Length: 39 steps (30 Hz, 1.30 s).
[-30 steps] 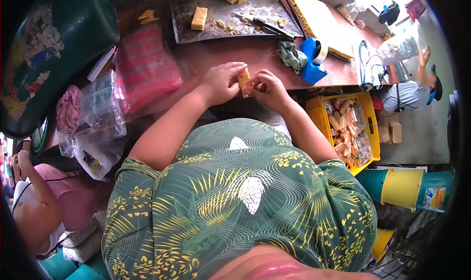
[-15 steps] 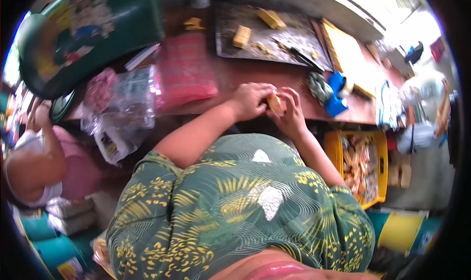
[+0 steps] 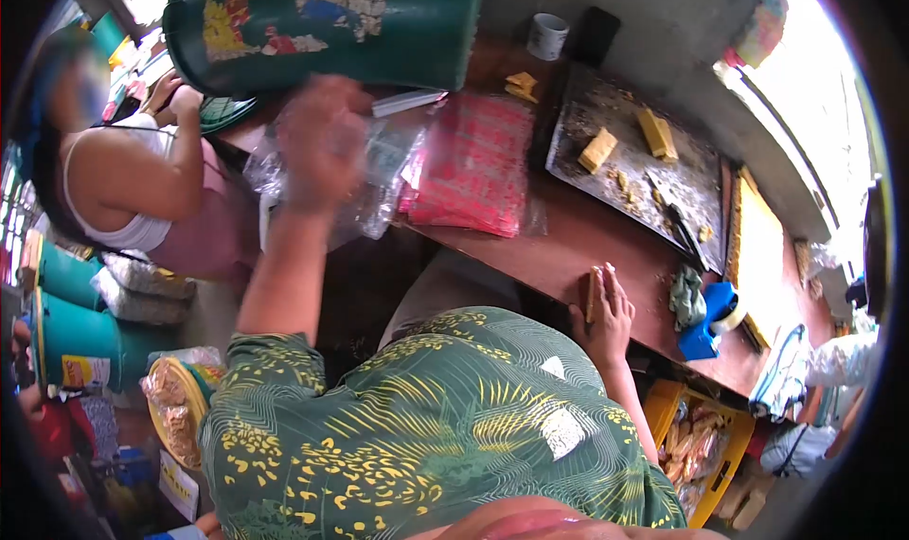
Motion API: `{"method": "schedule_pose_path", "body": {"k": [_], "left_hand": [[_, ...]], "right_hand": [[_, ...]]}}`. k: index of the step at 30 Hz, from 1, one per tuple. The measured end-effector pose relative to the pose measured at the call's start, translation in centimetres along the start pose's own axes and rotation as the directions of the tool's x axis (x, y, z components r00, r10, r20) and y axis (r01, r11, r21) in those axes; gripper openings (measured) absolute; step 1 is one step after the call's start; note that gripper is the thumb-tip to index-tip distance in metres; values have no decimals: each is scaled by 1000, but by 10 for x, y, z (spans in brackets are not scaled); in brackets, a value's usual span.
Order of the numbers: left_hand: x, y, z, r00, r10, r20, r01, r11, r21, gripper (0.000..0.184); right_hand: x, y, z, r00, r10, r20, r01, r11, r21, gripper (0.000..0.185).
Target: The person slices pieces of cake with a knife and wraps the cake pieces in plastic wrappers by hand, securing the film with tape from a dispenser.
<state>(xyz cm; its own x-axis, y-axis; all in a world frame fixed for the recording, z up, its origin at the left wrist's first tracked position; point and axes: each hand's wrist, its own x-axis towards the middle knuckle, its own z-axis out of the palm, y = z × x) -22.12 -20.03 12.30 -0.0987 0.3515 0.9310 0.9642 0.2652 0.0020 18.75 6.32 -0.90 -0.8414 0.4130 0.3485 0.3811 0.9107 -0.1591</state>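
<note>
My left hand [image 3: 327,147] is raised over clear plastic bags [image 3: 379,176] beside the green drum; motion blur smears its fingers, so I cannot tell if it holds anything. At the table's front edge, my right hand [image 3: 609,318] holds a narrow orange-brown piece [image 3: 593,294], like a cake slice, between thumb and fingers. A stack of red printed plastic wrappers [image 3: 478,161] lies between the two hands. Further back, a dark baking tray [image 3: 592,114] bears yellow cake blocks [image 3: 656,135], crumbs and a knife [image 3: 684,232].
A green drum [image 3: 407,29] lies at back left, near a seated person [image 3: 133,180]. To the right are a blue tape dispenser [image 3: 705,322], a grey-green cloth [image 3: 687,296] and a large yellow slab [image 3: 757,247]. Below the table sits a yellow crate [image 3: 724,474] of packed goods.
My hands were together around the orange-brown piece. My left hand has left it and swung left over the plastic bags; the right keeps the piece. The view has turned left.
</note>
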Motion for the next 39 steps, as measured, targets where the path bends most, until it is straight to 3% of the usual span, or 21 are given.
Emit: {"method": "schedule_pose_path", "body": {"k": [1,2,3,4,7,10,11,14,17,20,24,27,31,39], "left_hand": [[8,-35,-32,969,-242,-44,240,969,-59,27],[18,-72,-69,994,-104,-32,109,939,326,34],[16,-102,-93,978,-207,-3,164,766,622,43],[12,-122,-112,951,-310,-12,176,507,844,51],[-16,-167,-149,780,-616,109,30,212,977,63],[-26,-184,-150,504,-855,121,-237,-2,971,75],[-27,-188,-139,511,-857,63,-133,-6,991,78],[-7,-166,-98,464,-871,158,-72,141,987,82],[-52,-204,-71,248,-967,54,14,60,998,85],[-71,-222,-60,203,-977,67,-75,52,996,88],[-50,-212,-38,394,-905,163,236,271,933,80],[-48,-226,-22,456,-865,211,239,347,907,78],[-57,-253,-19,466,-853,235,193,358,914,76],[-111,-296,-44,410,-888,210,44,249,967,72]], "right_hand": [[0,0,1,1000,1,-5,-1,1000,-6,74],[0,1,3,1000,2,-10,-2,1000,-16,73],[-1,1,5,1000,-6,-10,6,1000,-12,73],[-1,2,6,1000,-10,-13,10,1000,-14,72],[1,3,7,999,-16,-33,16,1000,-13,71],[-1,3,7,999,-13,-43,13,1000,-15,71],[-1,3,7,999,-12,-44,12,1000,-19,71],[0,2,6,998,-16,-53,15,1000,-22,70],[-2,1,7,999,-20,-49,18,999,-31,70],[2,1,3,999,-23,-47,21,999,-35,71],[-1,0,8,998,-10,-57,10,1000,1,71],[0,-2,-1,998,15,-58,-13,1000,24,72],[-4,0,1,994,3,-114,-3,1000,7,71],[1,-8,-13,993,41,-107,-36,998,43,71]]}}
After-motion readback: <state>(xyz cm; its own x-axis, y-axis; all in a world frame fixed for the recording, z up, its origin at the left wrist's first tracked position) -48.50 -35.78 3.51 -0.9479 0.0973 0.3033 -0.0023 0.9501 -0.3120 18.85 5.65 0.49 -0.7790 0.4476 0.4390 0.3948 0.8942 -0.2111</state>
